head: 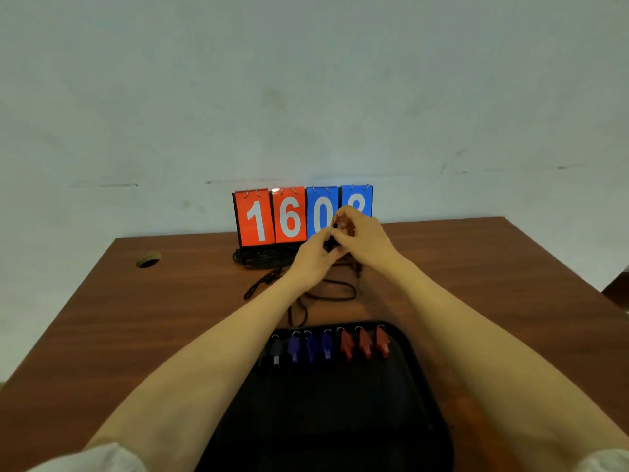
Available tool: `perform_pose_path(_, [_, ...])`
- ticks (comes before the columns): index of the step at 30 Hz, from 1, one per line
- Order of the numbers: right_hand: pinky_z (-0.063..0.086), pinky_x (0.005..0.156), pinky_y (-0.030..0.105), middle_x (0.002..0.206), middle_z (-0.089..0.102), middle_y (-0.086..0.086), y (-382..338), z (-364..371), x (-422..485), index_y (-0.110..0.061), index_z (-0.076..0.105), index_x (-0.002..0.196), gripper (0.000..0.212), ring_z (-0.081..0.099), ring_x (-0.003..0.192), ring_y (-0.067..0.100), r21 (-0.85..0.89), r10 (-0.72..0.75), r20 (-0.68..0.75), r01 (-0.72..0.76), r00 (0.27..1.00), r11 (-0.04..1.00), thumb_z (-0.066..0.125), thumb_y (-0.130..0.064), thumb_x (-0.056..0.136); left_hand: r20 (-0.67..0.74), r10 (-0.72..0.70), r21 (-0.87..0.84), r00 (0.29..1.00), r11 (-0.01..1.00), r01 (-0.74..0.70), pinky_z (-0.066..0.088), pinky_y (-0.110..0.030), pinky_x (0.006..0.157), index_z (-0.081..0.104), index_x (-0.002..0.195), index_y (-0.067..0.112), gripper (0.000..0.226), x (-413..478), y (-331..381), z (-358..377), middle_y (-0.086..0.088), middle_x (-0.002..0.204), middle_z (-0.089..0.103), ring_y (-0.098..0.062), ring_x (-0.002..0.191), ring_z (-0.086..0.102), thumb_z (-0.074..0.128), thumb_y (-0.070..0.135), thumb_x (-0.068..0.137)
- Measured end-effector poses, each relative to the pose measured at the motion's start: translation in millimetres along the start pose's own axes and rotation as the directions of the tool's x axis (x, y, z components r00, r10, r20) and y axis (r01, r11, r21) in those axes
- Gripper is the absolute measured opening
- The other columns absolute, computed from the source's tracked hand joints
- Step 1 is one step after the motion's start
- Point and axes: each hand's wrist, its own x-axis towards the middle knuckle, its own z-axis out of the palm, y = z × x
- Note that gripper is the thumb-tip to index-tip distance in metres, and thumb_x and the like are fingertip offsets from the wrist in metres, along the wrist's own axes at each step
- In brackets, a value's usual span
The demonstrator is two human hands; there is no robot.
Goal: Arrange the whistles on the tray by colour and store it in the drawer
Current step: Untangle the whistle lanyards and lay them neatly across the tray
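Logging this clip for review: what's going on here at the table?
A person has both hands raised over the far side of the wooden table, the left hand and right hand working together on a small dark item with a ring, probably a whistle. Loose black cords lie by the flip scoreboard. The black tray already holds whistles in a row: black, blue, red.

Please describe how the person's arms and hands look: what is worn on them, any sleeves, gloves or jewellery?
Both hands, left hand and right hand, are bare, without gloves. The forearms are uncovered; white sleeves show only at the lower corners. No watch or bracelet shows; rings cannot be judged.
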Motion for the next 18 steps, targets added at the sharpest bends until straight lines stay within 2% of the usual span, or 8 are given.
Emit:
perform_pose_path(2, [0.046, 0.068, 0.015, 0.09, 0.064, 0.005, -22, -17, 0, -0.016, 0.054, 0.098, 0.006, 0.059, 0.078, 0.019, 0.031, -0.033, -0.059, 0.035, 0.998, 0.999, 0.057, -0.015, 0.092, -0.028, 0.011, -0.045, 1.0, 0.999, -0.013, 0.042, -0.013, 0.064, 0.056, 0.119, 0.009, 0.027, -1, 20, -9, -0.005, 0.102, 0.063, -0.014, 0.067, 0.055, 0.048, 0.022, 0.098])
perform_pose_path(3, [0.048, 0.07, 0.021, 0.09, 0.065, 0.008, -31, -27, 1, -0.013, 0.055, 0.098, 0.006, 0.06, 0.08, 0.022, 0.052, -0.045, -0.113, 0.051, 0.993, 0.997, 0.057, -0.013, 0.092, -0.051, 0.009, -0.043, 0.999, 0.999, -0.011, 0.041, -0.013, 0.058, 0.058, 0.108, 0.007, 0.02, -1, 25, -16, -0.006, 0.094, 0.063, -0.01, 0.06, 0.051, 0.045, 0.02, 0.099])
perform_pose_path(4, [0.049, 0.071, 0.026, 0.089, 0.065, 0.009, -41, -38, 2, -0.01, 0.056, 0.097, 0.006, 0.06, 0.08, 0.023, 0.077, -0.052, -0.183, 0.067, 0.982, 0.995, 0.057, -0.011, 0.091, -0.081, 0.006, -0.028, 0.997, 1.0, -0.008, 0.04, -0.014, 0.055, 0.058, 0.1, 0.006, 0.018, -1, 28, -24, -0.007, 0.09, 0.062, -0.009, 0.057, 0.049, 0.044, 0.018, 0.099])
perform_pose_path(6, [0.049, 0.071, 0.024, 0.085, 0.062, 0.005, -58, -61, 4, -0.012, 0.055, 0.094, 0.005, 0.059, 0.078, 0.02, 0.142, -0.05, -0.329, 0.102, 0.943, 0.985, 0.057, -0.009, 0.091, -0.16, 0.002, 0.013, 0.987, 1.0, 0.0, 0.038, -0.014, 0.054, 0.057, 0.095, 0.006, 0.017, -4, 33, -45, -0.008, 0.086, 0.059, -0.013, 0.062, 0.05, 0.043, 0.015, 0.099])
perform_pose_path(9, [0.047, 0.068, 0.015, 0.081, 0.058, -0.005, -81, -93, 4, -0.015, 0.052, 0.091, 0.008, 0.057, 0.077, 0.015, 0.176, -0.052, -0.458, 0.148, 0.887, 0.973, 0.057, -0.008, 0.09, -0.304, 0.012, 0.099, 0.953, 0.995, 0.019, 0.037, -0.018, 0.056, 0.061, 0.096, 0.005, 0.019, -10, 43, -84, -0.009, 0.084, 0.059, -0.022, 0.075, 0.053, 0.045, 0.014, 0.098])
perform_pose_path(13, [0.052, 0.072, 0.029, 0.082, 0.055, -0.005, -99, -123, -1, -0.015, 0.051, 0.089, 0.009, 0.054, 0.073, 0.015, 0.177, -0.039, -0.58, 0.172, 0.813, 0.969, 0.057, -0.008, 0.089, -0.427, 0.078, 0.232, 0.901, 0.972, 0.026, 0.044, -0.032, 0.079, 0.066, 0.1, 0.0, 0.022, -21, 56, -136, -0.018, 0.1, 0.07, -0.033, 0.095, 0.062, 0.048, 0.012, 0.095])
perform_pose_path(16, [0.043, 0.063, 0.009, 0.075, 0.052, -0.008, -105, -138, -9, -0.014, 0.05, 0.09, 0.007, 0.049, 0.066, 0.008, 0.196, -0.004, -0.617, 0.159, 0.787, 0.968, 0.056, -0.009, 0.09, -0.463, 0.109, 0.232, 0.88, 0.973, 0.002, 0.046, -0.033, 0.084, 0.067, 0.103, 0.002, 0.023, -38, 63, -170, -0.014, 0.1, 0.071, -0.03, 0.093, 0.065, 0.048, 0.014, 0.096])
perform_pose_path(18, [0.04, 0.058, 0.004, 0.074, 0.052, -0.008, -104, -141, -16, -0.013, 0.052, 0.09, 0.004, 0.048, 0.065, 0.003, 0.202, 0.026, -0.604, 0.121, 0.797, 0.972, 0.056, -0.012, 0.09, -0.452, 0.13, 0.234, 0.882, 0.972, -0.023, 0.046, -0.029, 0.078, 0.066, 0.105, 0.002, 0.025, -51, 67, -187, -0.013, 0.099, 0.071, -0.025, 0.086, 0.065, 0.047, 0.016, 0.097])
